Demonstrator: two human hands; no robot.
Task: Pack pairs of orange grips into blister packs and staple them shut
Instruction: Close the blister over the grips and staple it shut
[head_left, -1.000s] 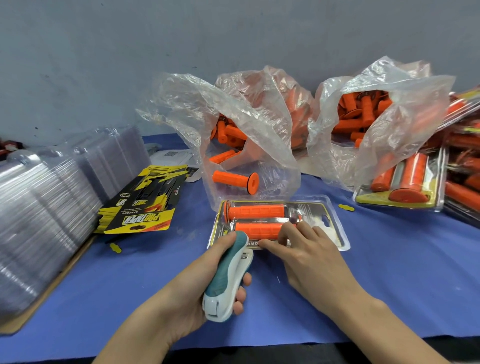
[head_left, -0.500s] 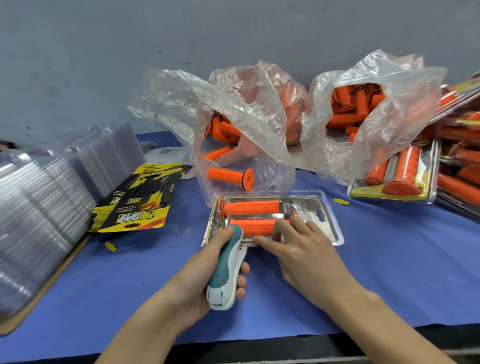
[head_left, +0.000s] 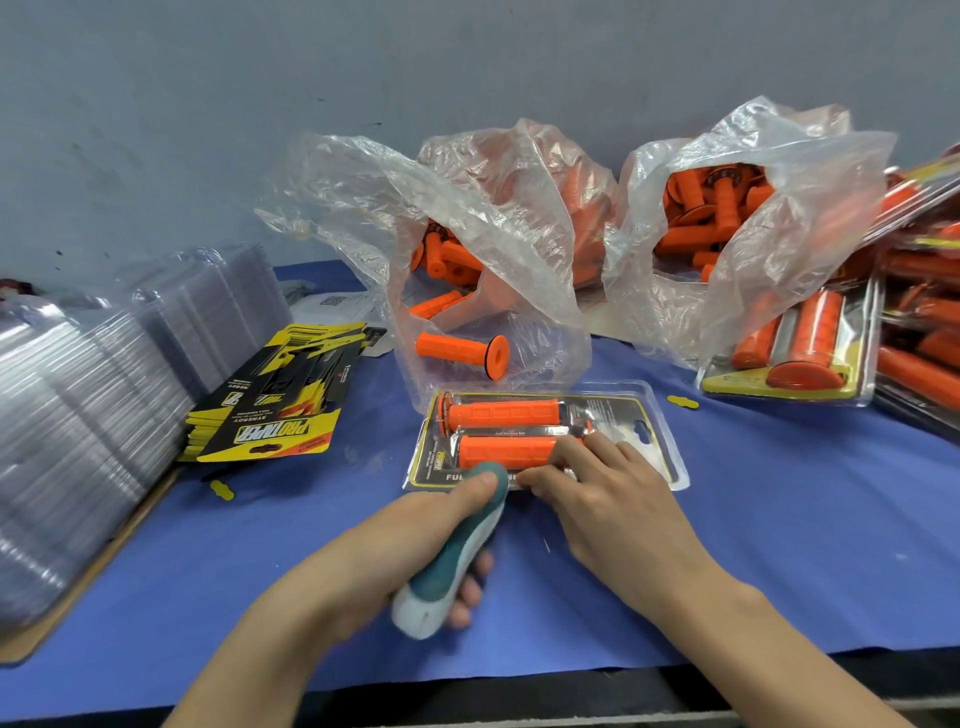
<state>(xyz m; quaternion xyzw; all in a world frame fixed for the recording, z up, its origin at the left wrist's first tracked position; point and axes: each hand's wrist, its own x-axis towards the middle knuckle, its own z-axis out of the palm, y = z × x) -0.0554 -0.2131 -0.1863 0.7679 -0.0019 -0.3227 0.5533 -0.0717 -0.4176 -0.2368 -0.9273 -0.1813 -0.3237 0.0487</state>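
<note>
A clear blister pack (head_left: 655, 415) lies on the blue cloth and holds two orange grips (head_left: 501, 415) side by side over a yellow-and-black card. My left hand (head_left: 395, 551) grips a teal and white stapler (head_left: 457, 551), whose nose sits at the pack's near edge. My right hand (head_left: 602, 493) lies on the pack's near right part, fingers pressing down beside the lower grip. A loose orange grip (head_left: 460, 351) lies just behind the pack inside an open plastic bag.
Two clear bags (head_left: 753, 218) of orange grips stand at the back. Finished packs (head_left: 795, 358) pile up at the right. A stack of yellow-and-black cards (head_left: 270, 415) and stacks of empty clear blisters (head_left: 78, 415) fill the left. The table edge (head_left: 519, 691) runs near me.
The stapler's nose has moved right along the pack's near edge, closer to my right hand. My right hand stays pressed on the pack.
</note>
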